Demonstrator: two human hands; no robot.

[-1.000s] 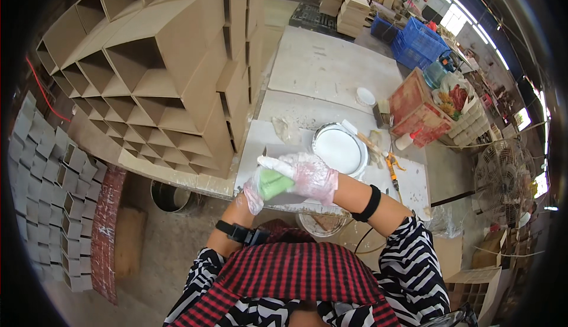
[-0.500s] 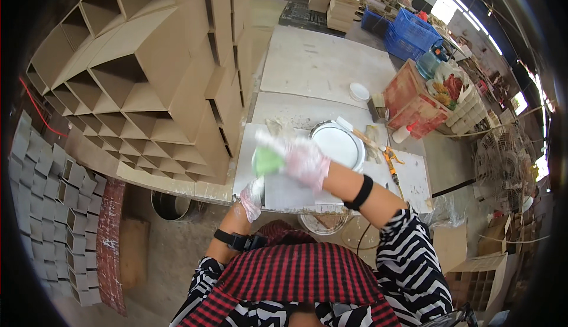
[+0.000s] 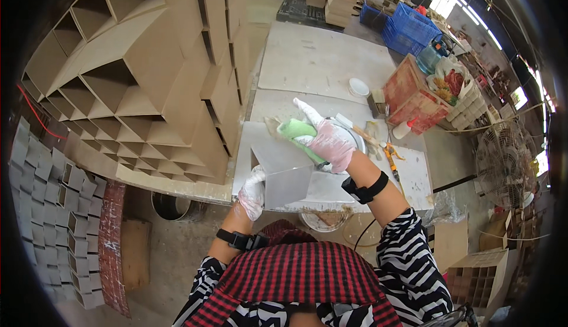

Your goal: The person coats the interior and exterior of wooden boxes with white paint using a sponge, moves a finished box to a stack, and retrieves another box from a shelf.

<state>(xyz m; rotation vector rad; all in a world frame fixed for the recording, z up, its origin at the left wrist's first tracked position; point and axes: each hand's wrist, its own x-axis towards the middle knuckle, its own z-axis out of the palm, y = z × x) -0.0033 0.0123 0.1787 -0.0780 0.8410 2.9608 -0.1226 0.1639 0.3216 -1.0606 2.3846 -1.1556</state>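
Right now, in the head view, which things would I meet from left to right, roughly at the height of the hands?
Grey boxes → red board → metal pot → left hand → grey piece → right hand → orange tool → fan.

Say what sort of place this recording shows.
Probably a workshop or small factory: a tall stack of brown open-ended boxes stands beside a white-stained worktable, with a large caged fan at the right.

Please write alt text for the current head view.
A person's gloved right hand holds a green cloth, partly hiding a white tub; the gloved left hand holds a grey box-shaped piece at a worktable's near edge. Tan boxes are stacked at left.
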